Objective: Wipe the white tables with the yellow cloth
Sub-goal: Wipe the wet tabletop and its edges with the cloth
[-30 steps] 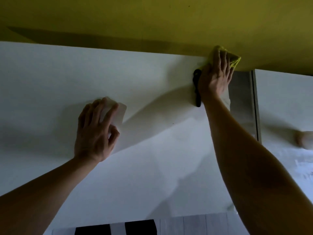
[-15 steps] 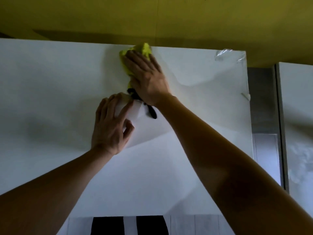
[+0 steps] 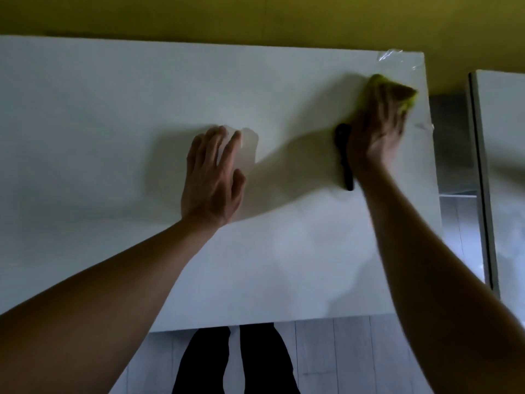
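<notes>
Wiping is the step in hand, by my judgement: the right hand (image 3: 379, 129) presses the yellow cloth (image 3: 409, 95) flat on the white counter (image 3: 113, 109) at its far right corner, fingers too blurred to say whether they curl round it; a black object (image 3: 344, 155) lies just beside the wrist; the left hand (image 3: 214, 177) rests released, fingers straight, mid-counter, over something pale I cannot identify; next move likely calls for strokes across the unwiped nearer surface, then the second counter (image 3: 502, 137) at right; count: two counters, one cloth, two hands.
</notes>
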